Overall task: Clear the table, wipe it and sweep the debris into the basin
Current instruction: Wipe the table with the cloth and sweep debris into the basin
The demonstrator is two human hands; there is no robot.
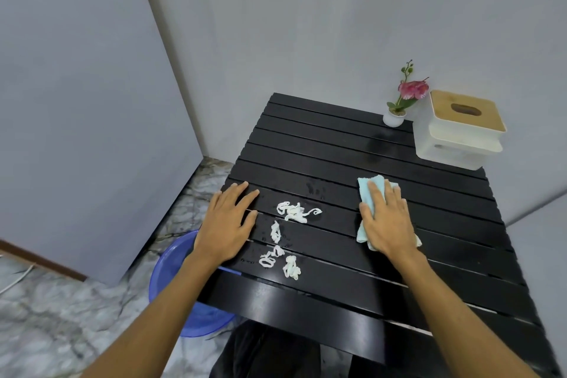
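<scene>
A black slatted table [352, 150] fills the middle of the view. Several white crumpled scraps of debris [293, 211] lie scattered on its near left part. My left hand [228, 224] rests flat on the table's left edge, fingers spread, just left of the scraps. My right hand [388, 221] presses flat on a light blue cloth [366, 190] to the right of the scraps. A blue plastic basin [171, 261] stands on the floor under the table's left edge, partly hidden by my left forearm and the table.
A small white pot with a pink flower [399, 104] and a white tissue box with a wooden lid [457, 129] stand at the table's far right corner against the grey wall. Marble floor [46, 310] lies to the left.
</scene>
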